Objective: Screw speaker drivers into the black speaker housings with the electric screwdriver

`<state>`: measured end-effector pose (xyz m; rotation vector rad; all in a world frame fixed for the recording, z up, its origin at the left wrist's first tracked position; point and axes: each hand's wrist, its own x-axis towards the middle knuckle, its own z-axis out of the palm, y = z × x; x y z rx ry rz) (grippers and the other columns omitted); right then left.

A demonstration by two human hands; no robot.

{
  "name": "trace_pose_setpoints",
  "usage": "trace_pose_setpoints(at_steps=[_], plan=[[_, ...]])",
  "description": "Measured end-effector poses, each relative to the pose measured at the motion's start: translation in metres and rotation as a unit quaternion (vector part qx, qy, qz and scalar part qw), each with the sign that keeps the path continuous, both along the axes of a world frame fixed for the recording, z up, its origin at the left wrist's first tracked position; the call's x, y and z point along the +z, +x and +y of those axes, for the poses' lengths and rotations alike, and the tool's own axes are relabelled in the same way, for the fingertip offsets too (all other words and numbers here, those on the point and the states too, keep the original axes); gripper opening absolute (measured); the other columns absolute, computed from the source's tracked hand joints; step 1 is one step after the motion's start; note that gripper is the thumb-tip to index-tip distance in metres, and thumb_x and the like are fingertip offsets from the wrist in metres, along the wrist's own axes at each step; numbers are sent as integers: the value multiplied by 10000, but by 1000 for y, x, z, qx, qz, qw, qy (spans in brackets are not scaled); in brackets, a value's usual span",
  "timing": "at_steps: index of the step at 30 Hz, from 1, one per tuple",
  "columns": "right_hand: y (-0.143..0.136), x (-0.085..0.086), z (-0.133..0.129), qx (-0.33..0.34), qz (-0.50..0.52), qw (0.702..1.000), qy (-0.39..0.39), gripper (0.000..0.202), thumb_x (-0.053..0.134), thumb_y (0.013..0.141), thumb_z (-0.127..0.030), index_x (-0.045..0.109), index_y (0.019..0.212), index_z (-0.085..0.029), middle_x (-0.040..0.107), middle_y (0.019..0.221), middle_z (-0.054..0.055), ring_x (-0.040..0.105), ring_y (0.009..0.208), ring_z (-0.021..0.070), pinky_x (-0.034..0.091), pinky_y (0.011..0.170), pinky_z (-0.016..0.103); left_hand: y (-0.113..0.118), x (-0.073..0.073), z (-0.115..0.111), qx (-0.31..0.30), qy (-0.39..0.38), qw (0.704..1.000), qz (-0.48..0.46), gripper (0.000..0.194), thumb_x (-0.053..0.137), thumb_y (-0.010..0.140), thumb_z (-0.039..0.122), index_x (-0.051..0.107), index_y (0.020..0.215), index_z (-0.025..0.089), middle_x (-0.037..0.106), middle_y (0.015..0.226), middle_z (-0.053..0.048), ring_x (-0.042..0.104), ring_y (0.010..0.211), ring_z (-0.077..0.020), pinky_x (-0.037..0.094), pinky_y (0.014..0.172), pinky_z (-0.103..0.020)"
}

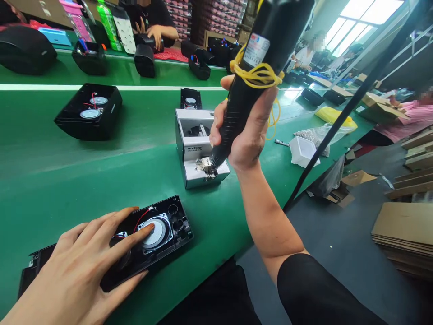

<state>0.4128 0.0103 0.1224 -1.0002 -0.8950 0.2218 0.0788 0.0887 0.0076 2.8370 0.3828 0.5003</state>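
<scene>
The left hand (81, 262) is spread over a black speaker panel (138, 257) lying on the green counter (138, 167) at the near edge, gripping it with the thumb along the near side and the other fingers across it; the index fingertip rests on the pale round speaker cone (157, 237). The right hand (250, 137) is wrapped firmly around a black electric screwdriver (243, 97), tilted with its tip down at the metal fitting on the front of a light-grey dispenser box (199, 155) marked WEIXIN; whether tip and fitting touch cannot be told. A yellow cord (259, 76) is bound around the tool's body. Just behind the box lies another panel (191, 100), and farther left stands a black speaker box (108, 117) with two cones. A white tub (302, 151) sits to the right, and across the counter a co-worker's hand (157, 36) touches a dark housing.
</scene>
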Motion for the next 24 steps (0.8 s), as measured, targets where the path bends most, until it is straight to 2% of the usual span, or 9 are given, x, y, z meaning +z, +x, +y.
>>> trace_pose_setpoints(at_steps=[3, 6, 10, 14, 16, 18, 20, 22, 24], plan=[[1, -1, -6, 48, 21, 998, 33, 465, 469, 1100, -719, 698, 1185, -323, 559, 718, -34, 482, 475, 167, 351, 466, 325, 0, 0, -1, -5, 58, 998, 15, 674, 709, 934, 523, 546, 1587, 486, 513, 1761, -63, 675, 1370, -509, 534, 1061, -736], [1, -1, -17, 73, 39, 996, 29, 423, 505, 1104, -694, 698, 1253, -350, 565, 723, -39, 482, 474, 172, 356, 461, 320, -1, 1, -4, -13, 75, 997, 14, 723, 712, 923, 544, 536, 1618, 447, 434, 1823, -105, 613, 1451, -549, 500, 1091, -776], [-3, 1, -32, 119, 57, 991, 13, 471, 658, 1022, -711, 673, 1338, -361, 581, 731, -46, 511, 494, 180, 413, 451, 321, -1, 3, -7, -15, 71, 997, 11, 695, 674, 968, 512, 546, 1647, 433, 476, 1802, -107, 620, 1458, -525, 472, 1146, -770], [-20, 22, -39, 138, 55, 988, 37, 579, 745, 967, -752, 673, 1328, -305, 564, 713, -60, 481, 466, 149, 411, 427, 297, 1, 8, -10, -7, 69, 997, 18, 616, 639, 1007, 505, 594, 1615, 420, 514, 1772, -111, 647, 1423, -489, 479, 1154, -745], [-34, 39, -39, 143, 80, 986, 6, 573, 759, 957, -777, 651, 1237, -289, 542, 655, -81, 455, 420, 146, 387, 392, 298, 3, 12, -11, -14, 75, 997, 24, 562, 628, 1022, 472, 630, 1578, 386, 533, 1749, -137, 660, 1394, -488, 504, 1110, -735], [-48, 52, -37, 153, 112, 981, -27, 543, 731, 973, -791, 613, 1155, -293, 529, 615, -90, 455, 395, 157, 374, 373, 306, 5, 17, -13, -19, 77, 996, 33, 527, 619, 1036, 424, 643, 1558, 357, 542, 1733, -159, 664, 1381, -488, 515, 1084, -733], [-59, 57, -32, 172, 126, 976, -38, 566, 644, 989, -846, 596, 1113, -295, 522, 598, -83, 474, 395, 171, 378, 374, 312, 6, 21, -14, -20, 67, 997, 43, 512, 616, 1046, 396, 645, 1554, 344, 528, 1742, -161, 654, 1396, -483, 508, 1098, -734], [-68, 51, -25, 196, 125, 972, -42, 633, 533, 993, -919, 603, 1063, -294, 523, 601, -68, 498, 413, 181, 408, 390, 320, 6, 23, -15, -14, 50, 997, 50, 502, 623, 1047, 394, 651, 1547, 349, 512, 1757, -146, 642, 1419, -474, 492, 1131, -731], [-75, 38, -17, 236, 114, 964, -38, 657, 369, 1067, -895, 596, 947, -291, 536, 621, -46, 506, 432, 180, 424, 405, 323, 7, 25, -16, -12, 41, 997, 57, 504, 634, 1047, 405, 649, 1549, 360, 506, 1764, -134, 630, 1441, -467, 483, 1152, -724]])
